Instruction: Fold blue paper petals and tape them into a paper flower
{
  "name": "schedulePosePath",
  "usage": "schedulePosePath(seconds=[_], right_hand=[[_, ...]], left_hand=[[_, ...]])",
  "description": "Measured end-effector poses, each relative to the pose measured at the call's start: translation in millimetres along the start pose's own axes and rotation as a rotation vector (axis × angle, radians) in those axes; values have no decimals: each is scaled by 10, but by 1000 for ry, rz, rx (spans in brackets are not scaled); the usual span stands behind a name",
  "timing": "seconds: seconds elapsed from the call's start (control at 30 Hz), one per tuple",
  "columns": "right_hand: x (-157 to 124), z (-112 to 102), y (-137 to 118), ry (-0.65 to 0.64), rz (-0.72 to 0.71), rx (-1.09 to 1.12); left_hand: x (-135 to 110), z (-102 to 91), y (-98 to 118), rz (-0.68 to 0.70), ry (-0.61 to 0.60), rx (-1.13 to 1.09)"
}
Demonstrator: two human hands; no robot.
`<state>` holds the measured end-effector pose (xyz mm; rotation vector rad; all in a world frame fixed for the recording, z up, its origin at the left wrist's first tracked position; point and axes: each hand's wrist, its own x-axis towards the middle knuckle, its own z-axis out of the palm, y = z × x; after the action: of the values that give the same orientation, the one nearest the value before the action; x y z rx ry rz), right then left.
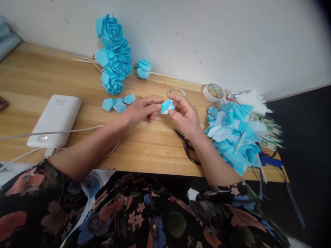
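Observation:
A small light-blue paper petal point(167, 106) with a whitish lower edge is held up above the middle of the table. My right hand point(186, 116) pinches it from the right between thumb and fingers. From the left, my left hand point(145, 109) has thumb and index finger closed at the petal's left edge, the other fingers curled under. Several loose blue petals point(119, 106) lie on the table just left of my left hand. Black scissors point(190, 148) rest under my right forearm, partly hidden by it. A thin roll of tape point(178, 90) lies behind my hands.
Finished blue paper roses point(113, 58) on sticks lean by the wall, with a smaller blue rose point(143, 69) beside them. A white power bank point(55, 119) with cables lies left. To the right are a tape roll point(214, 92) and a heap of blue paper point(232, 134).

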<state>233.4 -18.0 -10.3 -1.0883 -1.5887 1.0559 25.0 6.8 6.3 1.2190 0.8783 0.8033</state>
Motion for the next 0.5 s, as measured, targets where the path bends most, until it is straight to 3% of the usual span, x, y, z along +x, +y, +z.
schedulePosePath(seconds=[0.5], right_hand=[[-7,0,9,-51,-14,-27]], left_hand=[[-30,-6,27,45,17,150]])
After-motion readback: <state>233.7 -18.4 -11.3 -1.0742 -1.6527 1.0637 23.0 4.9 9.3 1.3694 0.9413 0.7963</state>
